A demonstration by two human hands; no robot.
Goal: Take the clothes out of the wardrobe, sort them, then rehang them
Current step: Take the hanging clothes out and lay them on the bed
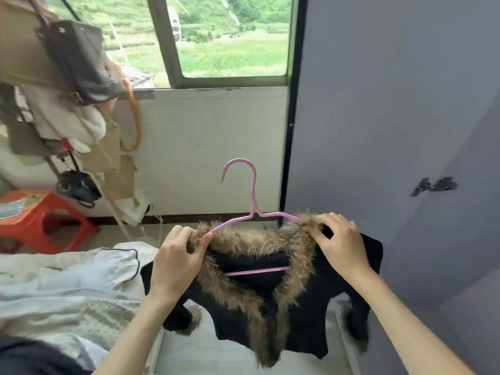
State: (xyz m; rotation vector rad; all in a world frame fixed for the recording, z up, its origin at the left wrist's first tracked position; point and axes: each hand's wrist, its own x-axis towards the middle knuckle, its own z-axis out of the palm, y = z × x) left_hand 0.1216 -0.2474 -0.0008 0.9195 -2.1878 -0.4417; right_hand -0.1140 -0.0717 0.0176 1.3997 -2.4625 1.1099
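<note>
A pale bed (243, 355) runs under my arms, and on its left side lies a heap of light blue and white clothes (70, 288), one piece edged with dark piping. Above the bed I hold a black jacket (297, 315) with a brown fur collar (243, 290), its front facing me and its fur-cuffed sleeves hanging down on both sides. The jacket sits on a pink hanger (253, 201): the lower bar shows inside the neck opening, the two shoulder arms run into the fur, and the hook stands upright above the collar. My left hand (176, 263) has its grip closed on the collar's left end, thumb and fingers pinching fur just where the hanger arm enters it. My right hand (339, 243) grips the collar's right end, fingers curled over the fur and the jacket shoulder. Farther off on the left a red plastic stool (40, 220) stands on the floor, and above it bags and cloths (75, 63) hang in a cluster. Straight ahead is a white wall below a green-framed window (230, 39) with fields outside. To the right stands the grey wardrobe door (405, 104) with a dark metal latch (434, 185).
</note>
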